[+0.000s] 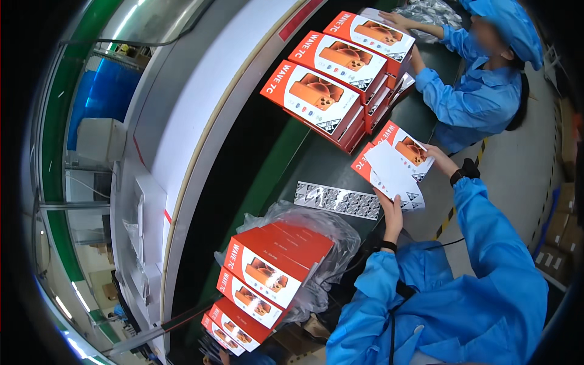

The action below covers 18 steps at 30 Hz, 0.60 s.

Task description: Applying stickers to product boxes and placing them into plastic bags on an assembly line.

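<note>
I hold a flat orange-and-white phone box [409,149] over the dark green work surface [316,164]. A white sheet [392,172] lies on top of it. My left hand [392,213] grips the box's near edge, thumb on the sheet. Across from it, my right hand [441,159], with a black wrist strap, holds the far edge. Both sleeves are blue.
A strip of silvery stickers [337,199] lies just left of the box. Stacks of matching orange boxes [331,91] stand farther up the bench, and another stack [261,274] rests on a clear plastic bag. A co-worker in blue [480,91] handles boxes at the top. A white conveyor [201,121] runs on the left.
</note>
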Tool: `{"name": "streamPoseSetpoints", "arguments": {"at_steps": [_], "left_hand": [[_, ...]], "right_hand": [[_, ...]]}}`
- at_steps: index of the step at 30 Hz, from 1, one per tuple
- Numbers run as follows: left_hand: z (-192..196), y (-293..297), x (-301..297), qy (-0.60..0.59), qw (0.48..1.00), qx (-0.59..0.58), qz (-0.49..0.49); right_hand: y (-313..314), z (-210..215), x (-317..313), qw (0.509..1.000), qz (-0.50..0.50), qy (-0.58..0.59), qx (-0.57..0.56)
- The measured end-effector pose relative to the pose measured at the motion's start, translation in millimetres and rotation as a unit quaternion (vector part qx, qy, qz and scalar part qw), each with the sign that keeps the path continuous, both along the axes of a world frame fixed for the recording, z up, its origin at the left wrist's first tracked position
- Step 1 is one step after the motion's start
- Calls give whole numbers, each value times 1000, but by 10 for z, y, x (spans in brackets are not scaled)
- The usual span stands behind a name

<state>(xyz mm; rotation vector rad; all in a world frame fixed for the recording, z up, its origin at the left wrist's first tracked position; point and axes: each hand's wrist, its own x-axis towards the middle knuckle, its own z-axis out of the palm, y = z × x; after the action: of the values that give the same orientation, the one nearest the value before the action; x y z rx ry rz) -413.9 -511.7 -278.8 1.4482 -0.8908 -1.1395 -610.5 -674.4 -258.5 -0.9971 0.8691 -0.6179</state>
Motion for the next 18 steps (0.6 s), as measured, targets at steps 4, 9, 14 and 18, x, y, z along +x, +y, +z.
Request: {"name": "streamPoseSetpoints", "arguments": {"at_steps": [4,9,14,18], "left_hand": [[174,21,46,-176,984,-12,35],[1369,186,461,-169,982,28,81],[2359,694,734,-49,988,-37,140],[2821,1134,847,-32,981,-85,173]], "right_hand": [[26,175,11,954,12,211,-212],[550,1195,490,895,-3,292,-336],[1240,2239,1183,987,156,-25,-7],[1489,2581,1553,980,183,-82,-9]]}}
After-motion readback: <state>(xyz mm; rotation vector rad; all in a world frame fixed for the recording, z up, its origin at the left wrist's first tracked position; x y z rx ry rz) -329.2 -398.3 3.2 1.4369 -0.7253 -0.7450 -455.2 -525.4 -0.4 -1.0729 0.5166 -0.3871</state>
